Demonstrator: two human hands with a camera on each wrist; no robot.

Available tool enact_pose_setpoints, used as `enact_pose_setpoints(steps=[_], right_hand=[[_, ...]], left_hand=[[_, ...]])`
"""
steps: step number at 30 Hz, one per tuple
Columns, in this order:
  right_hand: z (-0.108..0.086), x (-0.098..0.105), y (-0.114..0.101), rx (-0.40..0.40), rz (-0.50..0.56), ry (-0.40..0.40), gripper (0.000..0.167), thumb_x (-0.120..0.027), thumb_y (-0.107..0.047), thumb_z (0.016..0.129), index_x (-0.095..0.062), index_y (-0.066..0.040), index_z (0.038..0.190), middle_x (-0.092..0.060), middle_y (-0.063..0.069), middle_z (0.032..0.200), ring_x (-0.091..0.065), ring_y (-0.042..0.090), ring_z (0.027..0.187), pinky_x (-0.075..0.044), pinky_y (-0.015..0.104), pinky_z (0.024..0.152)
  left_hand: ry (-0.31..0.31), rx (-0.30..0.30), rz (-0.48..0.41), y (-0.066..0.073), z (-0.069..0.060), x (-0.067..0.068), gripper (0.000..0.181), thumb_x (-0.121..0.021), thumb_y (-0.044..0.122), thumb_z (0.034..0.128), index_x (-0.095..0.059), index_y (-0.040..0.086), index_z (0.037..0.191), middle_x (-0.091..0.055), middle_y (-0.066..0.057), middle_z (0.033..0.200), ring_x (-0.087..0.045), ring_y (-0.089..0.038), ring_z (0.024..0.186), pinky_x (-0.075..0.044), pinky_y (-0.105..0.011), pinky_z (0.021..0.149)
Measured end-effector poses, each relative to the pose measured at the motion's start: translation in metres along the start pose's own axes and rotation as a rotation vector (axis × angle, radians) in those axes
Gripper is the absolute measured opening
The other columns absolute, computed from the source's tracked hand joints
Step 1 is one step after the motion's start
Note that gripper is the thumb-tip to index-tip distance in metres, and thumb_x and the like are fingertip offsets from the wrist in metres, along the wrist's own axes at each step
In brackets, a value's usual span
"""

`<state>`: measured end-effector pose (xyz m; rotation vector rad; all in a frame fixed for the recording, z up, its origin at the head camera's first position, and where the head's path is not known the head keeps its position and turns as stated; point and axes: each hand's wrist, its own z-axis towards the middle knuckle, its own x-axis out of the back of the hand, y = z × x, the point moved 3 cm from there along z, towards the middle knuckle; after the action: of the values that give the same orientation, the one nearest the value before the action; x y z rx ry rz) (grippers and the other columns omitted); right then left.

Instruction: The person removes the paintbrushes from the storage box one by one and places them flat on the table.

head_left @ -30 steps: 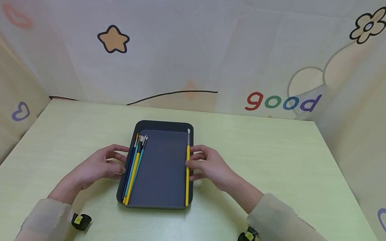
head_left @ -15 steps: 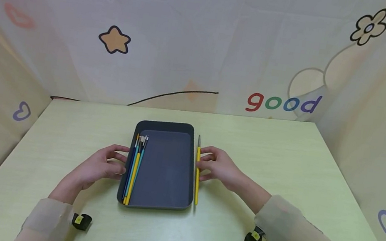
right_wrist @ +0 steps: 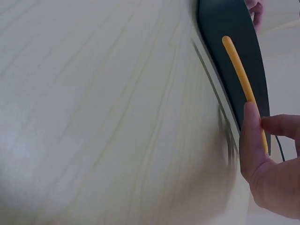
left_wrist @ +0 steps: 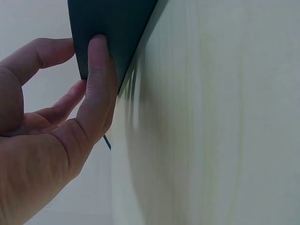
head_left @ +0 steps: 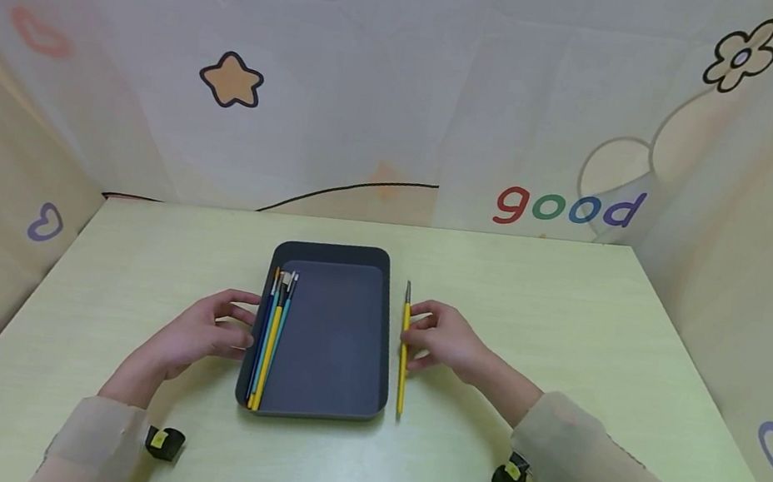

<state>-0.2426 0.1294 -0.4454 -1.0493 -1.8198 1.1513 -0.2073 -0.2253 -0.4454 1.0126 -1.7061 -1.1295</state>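
Observation:
My right hand (head_left: 447,339) pinches a yellow-handled paintbrush (head_left: 401,378) between thumb and fingers, just right of the dark grey tray (head_left: 328,417). In the right wrist view the brush handle (right_wrist: 240,70) is in front of the tray's outer wall, above the table. At the tray's left side, my left hand (head_left: 205,330) touches the rim and outer wall with its fingertips; the left wrist view has a finger (left_wrist: 97,61) flat against that wall. Several paintbrushes (head_left: 270,341), with blue, teal and yellow handles, lie side by side along the tray's left inside.
The tray stands on a pale wood-grain table (head_left: 537,298). Behind it hangs a printed cloth (head_left: 380,88) with a star, a flower and the word "good". Small black wrist cameras (head_left: 164,444) hang below both sleeves.
My right hand has carried the yellow paintbrush from the tray's right inner edge out over the rim, to the right of the tray. The left hand and tray have stayed put.

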Motion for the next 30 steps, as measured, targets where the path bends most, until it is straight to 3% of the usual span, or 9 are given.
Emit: enact_pose_setpoints(steps=[30], right_hand=[[0.0107,-0.0031,-0.0007,0.044,-0.237,0.125,0.032,-0.067,0.004,0.091,-0.059,0.014,0.12,-0.068,0.016,0.091,-0.071,0.023,0.074,-0.062,0.037,0.062]], left_hand=[[0.006,0.005,0.007,0.0,0.0007,-0.0004,0.069,-0.066,0.001,0.091,-0.036,0.0,0.153,-0.049,-0.026,0.131,-0.064,-0.029,0.096,-0.059,-0.044,0.087]])
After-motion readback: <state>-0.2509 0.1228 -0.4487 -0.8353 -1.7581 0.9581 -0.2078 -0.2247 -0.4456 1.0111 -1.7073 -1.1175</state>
